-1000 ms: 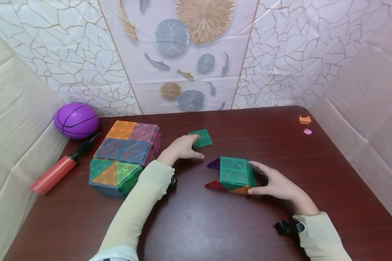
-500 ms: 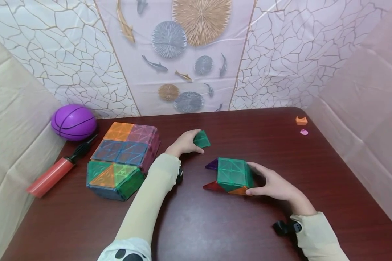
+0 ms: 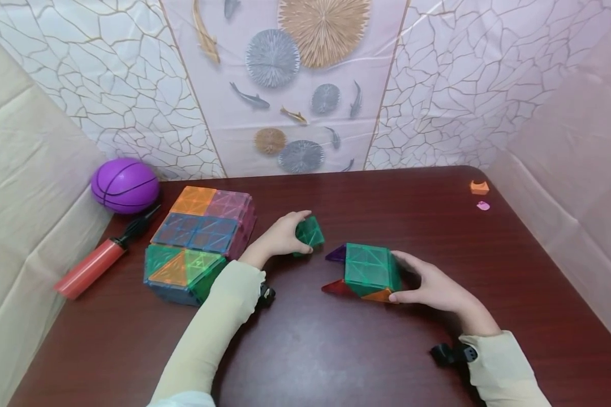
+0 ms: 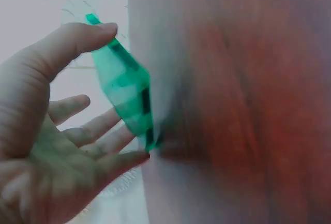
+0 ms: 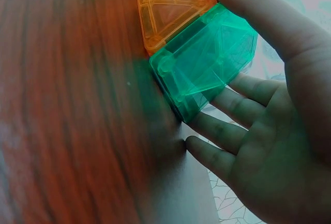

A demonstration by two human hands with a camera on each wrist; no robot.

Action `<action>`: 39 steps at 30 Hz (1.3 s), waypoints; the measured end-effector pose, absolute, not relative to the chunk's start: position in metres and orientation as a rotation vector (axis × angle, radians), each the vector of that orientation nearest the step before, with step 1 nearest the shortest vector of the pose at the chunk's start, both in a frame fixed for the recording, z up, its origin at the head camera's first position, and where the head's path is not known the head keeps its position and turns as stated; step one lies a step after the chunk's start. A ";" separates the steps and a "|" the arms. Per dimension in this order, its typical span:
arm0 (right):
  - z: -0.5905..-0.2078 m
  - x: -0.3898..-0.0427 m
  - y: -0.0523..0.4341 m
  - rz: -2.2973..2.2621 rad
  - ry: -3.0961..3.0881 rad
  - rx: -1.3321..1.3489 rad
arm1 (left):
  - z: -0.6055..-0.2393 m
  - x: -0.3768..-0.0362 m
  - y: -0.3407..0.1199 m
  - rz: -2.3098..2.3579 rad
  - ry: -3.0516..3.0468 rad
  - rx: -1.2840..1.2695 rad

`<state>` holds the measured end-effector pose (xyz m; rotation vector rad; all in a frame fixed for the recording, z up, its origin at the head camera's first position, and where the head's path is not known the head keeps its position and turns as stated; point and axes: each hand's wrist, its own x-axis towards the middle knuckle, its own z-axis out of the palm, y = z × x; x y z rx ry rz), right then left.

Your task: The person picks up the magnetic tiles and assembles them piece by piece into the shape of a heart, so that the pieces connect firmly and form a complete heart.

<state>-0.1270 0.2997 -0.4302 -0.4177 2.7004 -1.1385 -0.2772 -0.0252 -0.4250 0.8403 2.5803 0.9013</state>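
Tile (image 3: pixel 309 232) (green, tilted on edge) is pinched in the left hand (image 3: pixel 280 237) above the table (image 3: pixel 336 350); the right hand (image 3: pixel 430 285) grasps the block (image 3: pixel 369 270) standing nearby.

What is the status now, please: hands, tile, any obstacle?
Left hand pinches green tile. Right hand holds tile structure. Nothing lies between them.
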 end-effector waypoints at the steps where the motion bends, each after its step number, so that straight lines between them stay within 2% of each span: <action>1: -0.430 -0.127 0.300 -1.137 2.703 -0.421 | -0.425 -0.273 -0.026 0.962 2.546 0.851; 7: -0.429 -0.127 0.301 -1.137 2.704 -0.429 | -0.425 -0.244 -0.023 1.285 2.233 0.932; 15: -0.430 -0.126 0.300 -1.145 2.703 -0.416 | -0.426 -0.221 -0.006 1.293 2.117 1.028; 23: -0.430 -0.125 0.299 -1.154 2.705 -0.417 | -0.428 -0.217 0.001 1.226 2.145 1.089; 39: -0.426 -0.127 0.290 -1.065 2.787 -0.455 | -0.426 -0.217 -0.004 0.959 2.317 1.055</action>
